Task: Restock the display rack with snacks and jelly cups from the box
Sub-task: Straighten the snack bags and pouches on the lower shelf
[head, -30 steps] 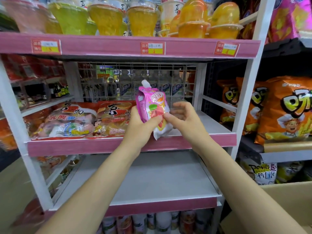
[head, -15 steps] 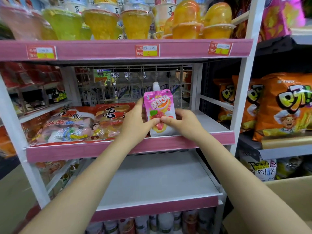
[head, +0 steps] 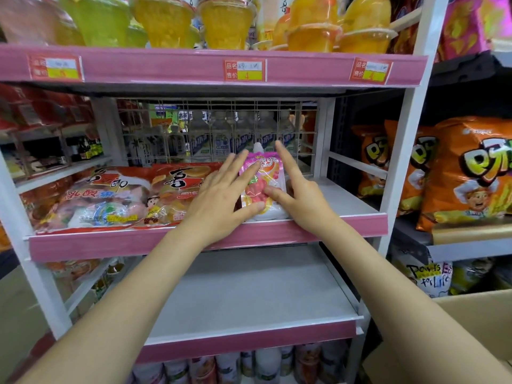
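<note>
While the box (head: 454,328) sits nearest, right of the rack and its contents hidden, the lower shelf (head: 249,289) of the rack lies bare. Above it, on the middle shelf (head: 346,198), the pouch (head: 261,184) stands near the front edge, just right of the red snack bags (head: 110,198). The left hand (head: 219,198) and right hand (head: 299,195) flank the pouch with straight, relaxed fingers touching it, grasping nothing. The step looks like steadying the pouch; next likely calls for reaching into the box. Jelly cups (head: 227,20) fill the top shelf.
</note>
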Action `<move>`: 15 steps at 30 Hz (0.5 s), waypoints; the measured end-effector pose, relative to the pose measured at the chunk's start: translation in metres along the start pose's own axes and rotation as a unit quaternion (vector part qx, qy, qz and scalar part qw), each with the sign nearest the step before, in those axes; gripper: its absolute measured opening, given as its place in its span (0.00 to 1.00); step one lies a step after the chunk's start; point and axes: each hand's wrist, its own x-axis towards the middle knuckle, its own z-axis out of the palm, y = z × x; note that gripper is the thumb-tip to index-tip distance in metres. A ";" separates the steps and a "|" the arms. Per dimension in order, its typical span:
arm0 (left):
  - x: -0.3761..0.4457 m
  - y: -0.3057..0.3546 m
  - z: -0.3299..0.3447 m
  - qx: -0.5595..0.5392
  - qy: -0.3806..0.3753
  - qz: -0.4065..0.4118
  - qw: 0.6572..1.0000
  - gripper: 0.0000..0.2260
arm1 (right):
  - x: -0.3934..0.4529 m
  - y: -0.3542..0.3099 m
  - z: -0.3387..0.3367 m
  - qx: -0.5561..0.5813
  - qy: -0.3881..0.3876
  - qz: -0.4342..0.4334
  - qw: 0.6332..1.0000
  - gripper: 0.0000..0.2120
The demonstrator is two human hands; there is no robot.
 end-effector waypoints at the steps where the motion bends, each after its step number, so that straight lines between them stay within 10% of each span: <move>1: -0.001 -0.002 0.000 0.009 0.000 -0.001 1.000 0.35 | 0.001 0.002 0.000 -0.006 -0.014 -0.004 1.000 0.34; 15: -0.012 0.001 0.008 -0.041 0.029 -0.064 0.997 0.44 | -0.001 0.005 0.006 0.003 -0.024 -0.026 0.999 0.29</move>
